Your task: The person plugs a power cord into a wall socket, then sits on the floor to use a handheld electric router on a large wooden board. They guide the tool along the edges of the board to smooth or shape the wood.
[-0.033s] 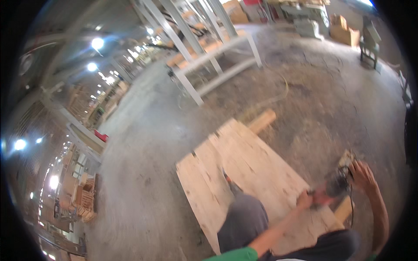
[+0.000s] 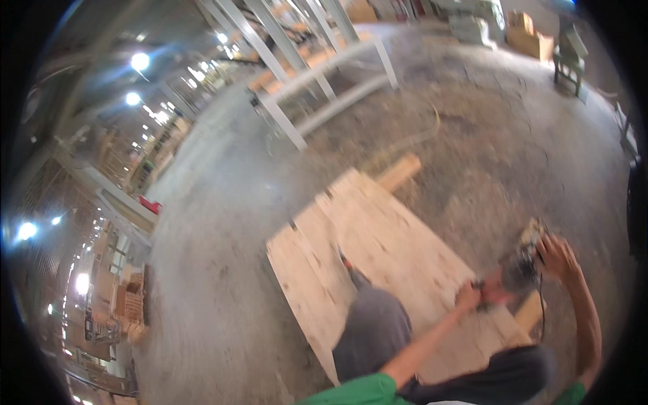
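A corded power tool (image 2: 518, 271) with a dark body and a red part is at the right edge of a wide panel of pale wooden boards (image 2: 378, 229). Its exact kind is blurred. My left hand (image 2: 467, 295) is closed round a grip at the tool's left end, low over the boards. At the other end, my right hand (image 2: 557, 256) has its fingers bent over the tool's body. A dark cord (image 2: 543, 317) hangs down from it. My bent leg (image 2: 374, 331) in grey trousers covers part of the panel.
Wooden bars (image 2: 399, 173) stick out from under the panel on its far and right sides. A grey metal frame (image 2: 331, 111) stands beyond. A yellowish hose (image 2: 435, 125) lies on the concrete floor. Cardboard boxes (image 2: 530, 40) and a small stand (image 2: 570, 64) are at the far right.
The scene sits slightly higher and further left in view. My hands keep hold of the tool, at nearly the same place along the panel's right edge.
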A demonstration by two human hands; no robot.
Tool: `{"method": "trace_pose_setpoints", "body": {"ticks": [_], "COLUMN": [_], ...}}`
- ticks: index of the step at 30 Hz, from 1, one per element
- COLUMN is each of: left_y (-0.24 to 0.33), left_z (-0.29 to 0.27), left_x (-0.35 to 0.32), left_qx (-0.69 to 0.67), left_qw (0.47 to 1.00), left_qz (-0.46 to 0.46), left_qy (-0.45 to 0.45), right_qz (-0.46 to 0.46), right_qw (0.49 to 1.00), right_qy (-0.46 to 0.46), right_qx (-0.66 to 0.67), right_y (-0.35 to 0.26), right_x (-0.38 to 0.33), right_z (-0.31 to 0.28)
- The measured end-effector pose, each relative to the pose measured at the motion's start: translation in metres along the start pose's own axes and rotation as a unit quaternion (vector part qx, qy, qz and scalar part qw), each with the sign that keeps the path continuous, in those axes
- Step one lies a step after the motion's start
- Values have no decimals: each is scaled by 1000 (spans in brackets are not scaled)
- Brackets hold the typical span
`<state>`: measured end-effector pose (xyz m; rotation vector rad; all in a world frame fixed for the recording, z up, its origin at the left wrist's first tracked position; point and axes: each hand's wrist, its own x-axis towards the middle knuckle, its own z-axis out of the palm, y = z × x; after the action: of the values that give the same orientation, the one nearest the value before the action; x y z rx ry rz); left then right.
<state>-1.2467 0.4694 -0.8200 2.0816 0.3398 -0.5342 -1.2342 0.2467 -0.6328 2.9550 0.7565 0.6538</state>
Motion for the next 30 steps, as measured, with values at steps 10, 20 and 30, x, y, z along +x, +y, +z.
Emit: {"method": "trace_pose_setpoints", "body": {"ticks": [10, 20, 30], "left_y": [2, 2, 10], "left_z": [-3, 3, 6], "left_x": [5, 2, 7], "left_qx": [-14, -27, -55], "left_qw": [996, 996, 998], "left_qz": [69, 62, 17], "left_qy": [48, 62, 23], "right_qz": [148, 264, -52], "right_qw": [972, 940, 978], "right_qy": [-184, -214, -203], "right_qx": [15, -18, -4], "right_y": [-16, -16, 18], "right_x": [25, 17, -1], "right_z": [9, 22, 11]}}
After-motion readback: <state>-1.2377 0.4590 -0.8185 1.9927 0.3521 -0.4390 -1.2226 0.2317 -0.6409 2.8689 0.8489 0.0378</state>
